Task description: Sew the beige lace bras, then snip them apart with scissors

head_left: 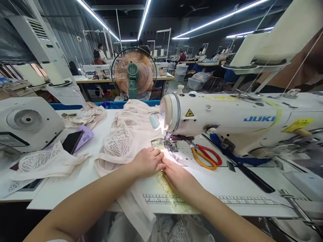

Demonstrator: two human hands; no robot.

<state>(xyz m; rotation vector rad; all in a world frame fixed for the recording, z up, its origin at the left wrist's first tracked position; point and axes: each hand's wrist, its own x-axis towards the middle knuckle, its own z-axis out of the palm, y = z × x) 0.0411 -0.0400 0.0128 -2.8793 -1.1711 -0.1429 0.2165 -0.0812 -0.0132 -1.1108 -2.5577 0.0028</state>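
Note:
Just in front of the needle area of a white sewing machine (222,112), my left hand (148,162) and my right hand (178,173) touch each other. The left fingers are curled and pressed down on the pale bra fabric (119,143), which spreads to the left and hangs over the table's front edge. My right fingers lie close together beside them, pointing at the needle; what they hold, if anything, is hidden. A lamp lights the spot brightly. Scissors with red and orange handles (205,158) lie right of the needle plate.
A black-handled tool (256,178) lies at the right. A printed ruler (227,200) runs along the front edge. At left are a dark phone (72,142), a lace bra piece (42,163) and another machine (27,121). A fan (133,72) stands behind; people sit farther back.

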